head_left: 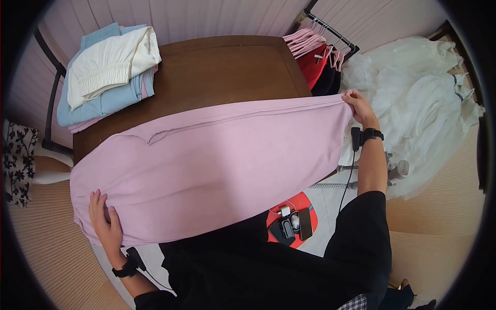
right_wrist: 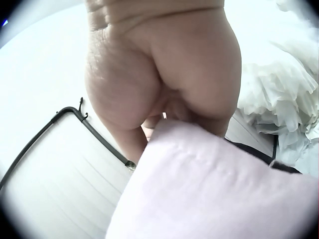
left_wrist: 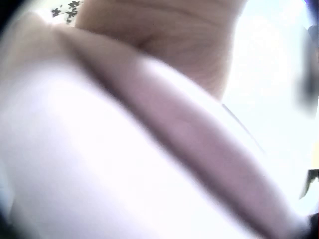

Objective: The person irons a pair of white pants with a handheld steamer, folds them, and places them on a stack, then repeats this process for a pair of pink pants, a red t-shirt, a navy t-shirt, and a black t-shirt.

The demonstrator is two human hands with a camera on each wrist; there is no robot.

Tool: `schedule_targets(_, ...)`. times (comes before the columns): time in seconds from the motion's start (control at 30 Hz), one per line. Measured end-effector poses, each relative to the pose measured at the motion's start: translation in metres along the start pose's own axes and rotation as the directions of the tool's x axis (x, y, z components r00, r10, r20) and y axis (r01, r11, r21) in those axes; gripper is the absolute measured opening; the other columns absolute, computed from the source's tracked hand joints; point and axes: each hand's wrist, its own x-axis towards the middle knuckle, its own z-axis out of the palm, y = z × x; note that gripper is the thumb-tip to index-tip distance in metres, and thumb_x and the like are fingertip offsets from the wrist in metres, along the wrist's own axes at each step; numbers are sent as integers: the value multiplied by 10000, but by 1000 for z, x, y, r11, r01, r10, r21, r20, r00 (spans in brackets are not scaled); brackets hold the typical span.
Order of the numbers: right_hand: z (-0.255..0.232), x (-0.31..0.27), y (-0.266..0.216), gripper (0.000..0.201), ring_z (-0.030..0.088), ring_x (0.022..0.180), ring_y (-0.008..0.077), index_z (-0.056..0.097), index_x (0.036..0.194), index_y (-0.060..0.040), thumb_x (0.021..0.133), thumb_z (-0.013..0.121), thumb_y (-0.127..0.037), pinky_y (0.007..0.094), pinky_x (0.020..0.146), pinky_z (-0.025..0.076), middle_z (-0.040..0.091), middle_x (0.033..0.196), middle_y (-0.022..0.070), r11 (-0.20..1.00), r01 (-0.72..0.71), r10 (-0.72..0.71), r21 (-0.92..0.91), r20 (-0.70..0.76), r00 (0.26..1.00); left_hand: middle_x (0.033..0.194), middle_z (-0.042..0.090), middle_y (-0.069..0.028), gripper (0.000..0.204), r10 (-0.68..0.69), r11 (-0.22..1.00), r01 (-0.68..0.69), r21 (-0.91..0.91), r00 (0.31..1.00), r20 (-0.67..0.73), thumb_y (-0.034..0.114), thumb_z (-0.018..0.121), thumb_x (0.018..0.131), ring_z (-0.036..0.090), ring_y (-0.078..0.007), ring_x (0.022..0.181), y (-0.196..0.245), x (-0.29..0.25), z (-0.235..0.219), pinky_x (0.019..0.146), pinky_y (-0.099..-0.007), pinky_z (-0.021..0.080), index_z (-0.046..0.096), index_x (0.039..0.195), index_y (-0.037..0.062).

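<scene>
A long pink garment [head_left: 222, 160] lies lengthwise across the wooden table [head_left: 222, 67], its near edge hanging over the front. At its upper right corner the right hand [head_left: 360, 107] pinches the cloth between thumb and fingers; the right wrist view shows that corner of pink cloth [right_wrist: 199, 184] gathered in the hand [right_wrist: 164, 64]. Flat on the garment's lower left end rests the left hand [head_left: 107, 222], fingers extended. The left wrist view is blurred: pink cloth [left_wrist: 189, 134] covers part of the hand [left_wrist: 164, 35], whose fingers are hidden.
Folded blue and white clothes [head_left: 111, 72] are stacked at the table's back left. Behind the right corner stands a rack [head_left: 336, 32] with pink hangers and dark and red clothes. White tulle dresses [head_left: 413, 103] lie at the right. A red stool [head_left: 305, 204] holding small devices stands below the table.
</scene>
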Motion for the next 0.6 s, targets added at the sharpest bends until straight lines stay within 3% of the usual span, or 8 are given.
schedule_targets(0.07,14,-6,-8,138,559,914,127,586,944,-86,855,647,0,252,800,455,611,986,14,990,126,-130,-68,-59,990,1344,549,-198,318,-13,1000,13,-8,1000,7,-4,521,866,436,-365,1331,11,8,-7,1104,-421,316,594,1175,-27)
schedule_targets(0.13,21,-11,-13,172,563,940,135,591,988,-80,849,650,2,256,823,456,620,1019,18,970,195,-206,-145,-66,976,1331,554,-211,305,-51,991,72,-111,983,178,12,546,862,479,-368,1291,41,22,-22,1076,-402,357,599,1158,-40)
schedule_targets(0.23,38,-25,-32,253,575,957,147,592,1073,-59,836,652,8,256,845,459,634,1057,29,892,299,-339,-340,-64,939,1244,611,-212,311,193,919,-98,-382,957,219,35,599,849,573,-362,1180,117,63,-30,1039,-384,403,610,1150,-39)
schedule_targets(0.3,59,-40,-50,297,583,948,150,587,1114,-45,830,652,11,252,846,462,639,1062,36,828,333,-399,-451,-58,915,1255,613,-170,302,430,766,-178,-618,856,286,45,588,878,580,-302,1186,161,90,-10,1031,-376,417,608,1171,-24)
schedule_targets(0.37,87,-56,-67,334,614,913,179,570,1160,-39,836,648,-5,279,817,490,646,1070,68,489,381,-557,-785,55,828,1217,629,-142,310,524,633,-52,-772,763,379,87,594,909,593,-249,1152,202,113,32,1005,-353,442,594,1198,-22)
schedule_targets(0.47,140,-73,-69,400,641,942,303,564,1185,-45,795,623,22,353,803,526,640,1099,133,205,519,-733,-830,221,643,1198,615,-141,336,563,461,143,-876,715,414,179,586,964,580,-204,1136,260,137,123,979,-334,461,555,1237,-15)
schedule_targets(0.53,188,-92,-72,411,615,980,338,561,1179,-51,777,640,-16,391,864,504,622,1051,156,97,596,-716,-797,360,598,1222,599,-142,359,580,414,196,-889,696,424,203,584,970,577,-213,1141,291,143,169,973,-346,467,540,1255,-11)
schedule_targets(0.6,218,-112,-65,470,594,1050,356,540,1243,-58,789,660,-79,405,913,482,619,1111,157,196,703,-597,-684,485,639,1278,545,-146,415,355,154,691,-706,628,692,233,563,982,574,-263,1155,309,142,189,972,-408,475,480,1317,3)
